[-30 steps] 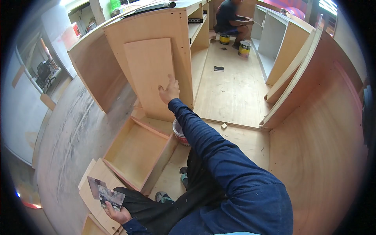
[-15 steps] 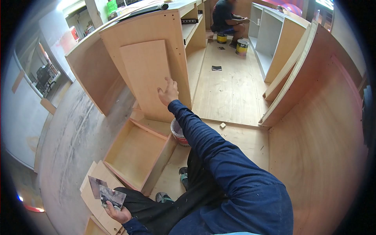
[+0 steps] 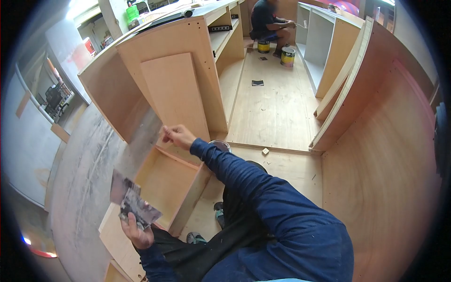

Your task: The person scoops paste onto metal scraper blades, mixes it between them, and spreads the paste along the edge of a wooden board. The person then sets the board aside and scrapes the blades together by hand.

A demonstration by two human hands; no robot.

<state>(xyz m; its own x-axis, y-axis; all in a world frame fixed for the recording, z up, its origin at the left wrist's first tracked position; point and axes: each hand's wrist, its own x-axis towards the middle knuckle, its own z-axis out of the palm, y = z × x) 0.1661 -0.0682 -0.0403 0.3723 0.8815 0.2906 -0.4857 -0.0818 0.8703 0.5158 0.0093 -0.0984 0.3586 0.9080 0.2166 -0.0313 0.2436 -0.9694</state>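
Note:
Low at the left, my left hand (image 3: 137, 230) grips overlapping flat sheets (image 3: 136, 202) with dark smears; I cannot make out their material. My right hand (image 3: 177, 136) is in the air over the far end of a shallow wooden drawer box (image 3: 164, 188). Motion blurs its fingers, which look bent, and I see nothing clear in them. Behind that hand a loose wooden panel (image 3: 174, 89) leans upright against the cabinet end (image 3: 209, 70). A paint can (image 3: 221, 145) stands just past my right wrist, partly hidden by the sleeve.
Loose boards (image 3: 115, 239) lie under my left forearm. A curved wooden wall (image 3: 376, 155) rises on my right. Ahead, a small wood block (image 3: 265, 151) and a dark scrap (image 3: 257, 83) lie on the wooden floor. Farther back a person (image 3: 270, 23) sits by paint cans (image 3: 287, 56).
My right hand has left the leaning panel, moving down and left, its spread fingers now bent. My left hand has risen slightly with the smeared sheets, which now overlap the drawer box in view.

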